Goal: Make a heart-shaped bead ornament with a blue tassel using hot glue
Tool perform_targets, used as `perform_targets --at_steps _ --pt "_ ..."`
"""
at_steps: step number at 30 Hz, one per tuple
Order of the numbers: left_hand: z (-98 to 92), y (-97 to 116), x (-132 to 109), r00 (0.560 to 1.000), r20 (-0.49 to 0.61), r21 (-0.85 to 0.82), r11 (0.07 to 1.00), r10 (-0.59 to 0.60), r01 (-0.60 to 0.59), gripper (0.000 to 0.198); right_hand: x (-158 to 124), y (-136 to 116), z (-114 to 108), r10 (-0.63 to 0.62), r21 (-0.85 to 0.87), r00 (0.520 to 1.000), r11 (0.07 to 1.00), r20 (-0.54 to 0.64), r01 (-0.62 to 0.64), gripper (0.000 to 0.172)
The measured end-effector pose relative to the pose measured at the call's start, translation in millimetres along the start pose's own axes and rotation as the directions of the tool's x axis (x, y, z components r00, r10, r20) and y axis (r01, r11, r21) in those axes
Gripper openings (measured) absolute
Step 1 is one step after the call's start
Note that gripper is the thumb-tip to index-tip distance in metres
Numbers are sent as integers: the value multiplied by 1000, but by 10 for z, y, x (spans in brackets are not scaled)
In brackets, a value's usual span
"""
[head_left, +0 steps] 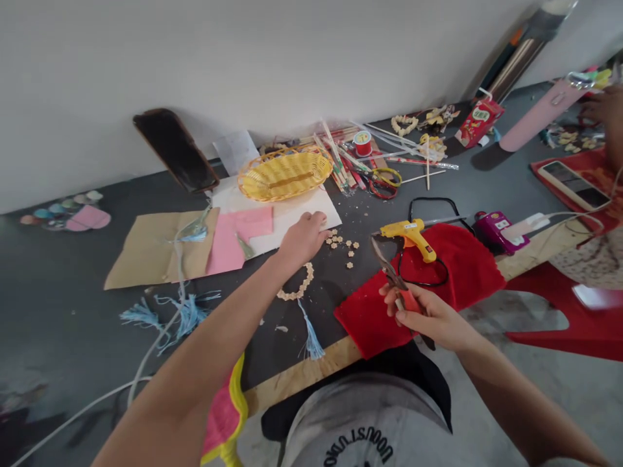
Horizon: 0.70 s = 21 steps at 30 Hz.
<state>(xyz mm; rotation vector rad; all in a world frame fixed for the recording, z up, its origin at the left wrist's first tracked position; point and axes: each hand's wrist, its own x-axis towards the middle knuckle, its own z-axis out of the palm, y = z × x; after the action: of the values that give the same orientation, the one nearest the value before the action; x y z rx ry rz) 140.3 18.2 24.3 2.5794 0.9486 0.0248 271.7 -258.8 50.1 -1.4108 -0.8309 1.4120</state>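
Note:
My left hand (304, 237) rests low over the dark table beside a small group of flower-shaped wooden pieces (350, 253). Its fingers are closed together, and whatever they pinch is hidden. Just below it lies a loop of the same pale pieces (292, 296), with a blue tassel (311, 337) hanging toward the table's front edge. In my right hand (438, 319) is a pair of red-handled pliers (398, 283), jaws pointing up and away from me, held above a red cloth (367, 308). A yellow glue gun (411, 235) lies on that cloth beyond the pliers.
Behind my left hand stands a yellow woven basket (285, 175) on white paper. Scissors (387, 181), a red thread spool (363, 143) and sticks lie farther right. Blue tassels (189, 316) and a white cable (181, 272) are at left. Another person's hand (606, 107) shows at far right.

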Motion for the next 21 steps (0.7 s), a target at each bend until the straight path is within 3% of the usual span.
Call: perform_targets --at_steps 4,7,11,15,17,21 --pt "48 39 -27 994 40 -20 995 97 -97 16 1 72 -23 14 17 1000 1000 -5 -14 19" --pt "63 79 -116 993 26 -27 993 116 -116 22 6 111 -38 22 37 999 999 -26 -21 21" --pt "148 207 -254 986 -85 116 985 140 -130 61 19 109 -7 27 39 999 999 -21 -26 20" --pt "282 352 -298 954 -152 297 933 258 -205 79 14 129 46 39 48 999 998 -20 -38 23" --pt "327 398 -289 952 -149 318 925 266 -209 77 1 155 64 39 45 999 998 -24 -38 24" --pt "369 448 -272 957 -88 308 921 277 -238 46 -30 195 75 32 50 999 998 -43 -30 23"
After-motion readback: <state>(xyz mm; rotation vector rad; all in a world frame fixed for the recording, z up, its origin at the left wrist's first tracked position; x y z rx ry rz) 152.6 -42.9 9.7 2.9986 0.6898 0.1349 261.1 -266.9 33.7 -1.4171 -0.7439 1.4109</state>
